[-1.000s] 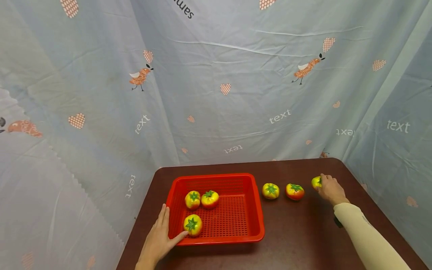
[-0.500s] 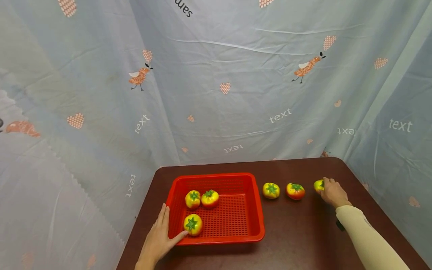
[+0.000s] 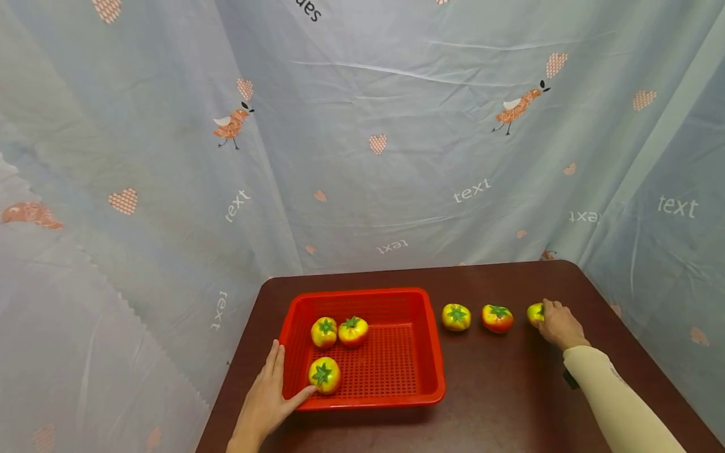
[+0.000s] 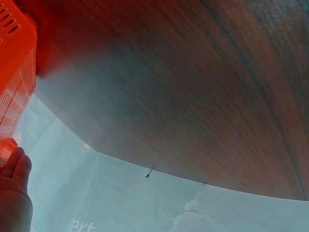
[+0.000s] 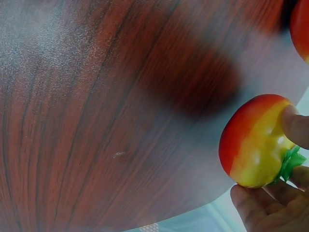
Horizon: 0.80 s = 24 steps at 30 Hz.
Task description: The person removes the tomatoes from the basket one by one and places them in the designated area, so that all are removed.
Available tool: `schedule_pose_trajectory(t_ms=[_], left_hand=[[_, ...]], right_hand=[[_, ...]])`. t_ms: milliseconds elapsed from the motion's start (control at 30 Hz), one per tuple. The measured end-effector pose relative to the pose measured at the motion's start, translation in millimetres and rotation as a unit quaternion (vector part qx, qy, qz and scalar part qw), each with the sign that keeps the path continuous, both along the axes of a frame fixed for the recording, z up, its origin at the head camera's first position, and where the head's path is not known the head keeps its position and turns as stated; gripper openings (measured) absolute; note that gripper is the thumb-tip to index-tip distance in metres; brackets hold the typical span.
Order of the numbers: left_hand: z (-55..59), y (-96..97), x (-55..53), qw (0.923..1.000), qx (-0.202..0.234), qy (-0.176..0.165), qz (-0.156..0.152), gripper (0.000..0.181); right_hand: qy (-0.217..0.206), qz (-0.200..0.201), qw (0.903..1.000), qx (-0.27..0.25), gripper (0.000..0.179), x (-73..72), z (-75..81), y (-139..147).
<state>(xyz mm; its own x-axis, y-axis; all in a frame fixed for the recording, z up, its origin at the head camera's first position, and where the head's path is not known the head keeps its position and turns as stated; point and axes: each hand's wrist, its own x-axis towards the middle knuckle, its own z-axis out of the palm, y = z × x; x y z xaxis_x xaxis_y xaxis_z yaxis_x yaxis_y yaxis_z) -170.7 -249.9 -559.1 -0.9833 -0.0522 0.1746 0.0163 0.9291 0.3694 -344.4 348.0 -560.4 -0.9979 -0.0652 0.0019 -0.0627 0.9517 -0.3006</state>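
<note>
Fruit (image 5: pixel 253 145) farthest right on the table (image 3: pixel 487 402) is sitting in the right hand (image 3: pixel 559 324): the thumb is pressing one side and bent fingers are supporting the other. I cannot tell whether its underside is touching the wood. To its left, the middle fruit (image 3: pixel 497 319) and the inner fruit (image 3: pixel 455 317) are lying apart, before the red basket (image 3: pixel 435 365) with three more fruits (image 3: pixel 325 375). The left hand (image 3: pixel 266 396) is gripping nothing; its fingers are stretching along the basket's left side, thumb spread toward the near rim, and I think it is steadying. For good work, the thumb should be facing the fingers and pressing only lightly, because this shiny skin may be slippery. The green leaf (image 5: pixel 291 163) should be bearing no force. Any movement should be passing clear of the middle fruit, which could roll easily.
</note>
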Motion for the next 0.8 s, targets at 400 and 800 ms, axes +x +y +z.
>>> schedule_pose_trajectory(t_ms=[400,800], left_hand=[[-0.5,-0.2,0.3,0.9998,-0.003,0.02,-0.008,0.11],[1.1,0.6,-0.1,0.9999,-0.004,0.011,-0.004,0.11]], right_hand=[[-0.009,0.005,0.9999,-0.002,0.063,2.7,-0.1,2.4],[-0.036,-0.028,0.9989,-0.014,0.058,-4.1,-2.5,2.6]])
